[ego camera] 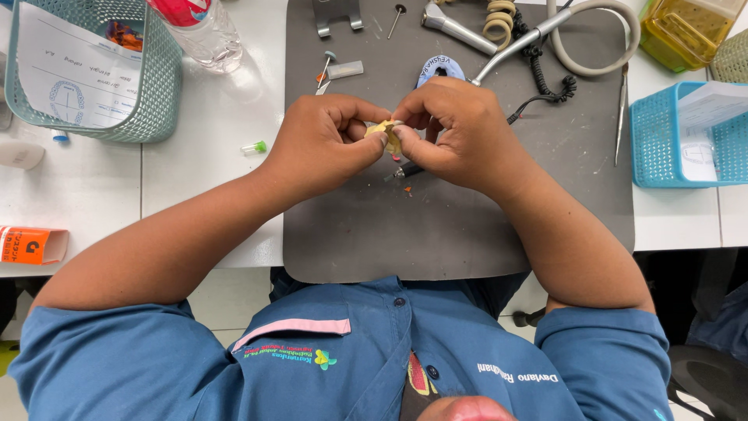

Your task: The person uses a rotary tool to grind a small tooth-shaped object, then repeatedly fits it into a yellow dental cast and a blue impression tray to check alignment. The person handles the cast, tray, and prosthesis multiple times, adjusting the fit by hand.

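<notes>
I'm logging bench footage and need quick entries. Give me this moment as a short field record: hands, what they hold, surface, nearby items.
left hand: closed on small yellowish piece, thumb and fingers pinching it
right hand: pinching the same piece from the other side
surface: dark grey mat on white table
under hands: thin dark tool, partly hidden
nearby: teal basket, blue basket, clear bottle, grey hose
</notes>
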